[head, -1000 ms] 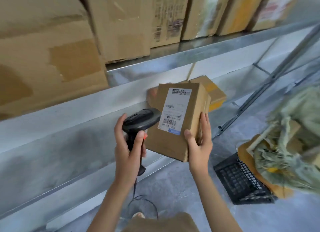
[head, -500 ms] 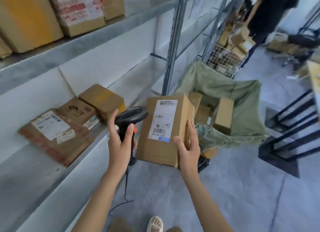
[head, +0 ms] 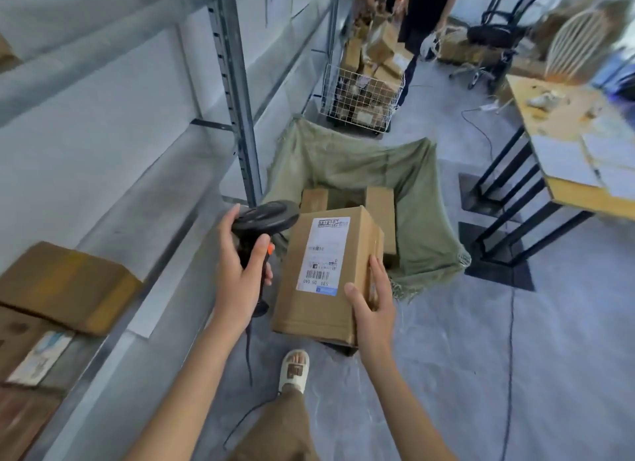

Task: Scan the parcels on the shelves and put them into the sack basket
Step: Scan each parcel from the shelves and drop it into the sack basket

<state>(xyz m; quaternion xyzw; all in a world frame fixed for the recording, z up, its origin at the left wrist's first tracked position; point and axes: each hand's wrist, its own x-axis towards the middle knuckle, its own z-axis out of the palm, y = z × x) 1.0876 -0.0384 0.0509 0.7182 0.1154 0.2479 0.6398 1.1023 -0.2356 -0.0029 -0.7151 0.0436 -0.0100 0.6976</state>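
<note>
Two bare hands were busy: the left hand (head: 240,282) had its fingers wrapped round a black barcode scanner (head: 264,216), while the right hand (head: 372,306) clamped thumb and fingers on a labelled cardboard parcel (head: 326,275). That parcel hung above the floor, just before the green sack basket (head: 343,161), where other cardboard boxes (head: 379,203) lay.
</note>
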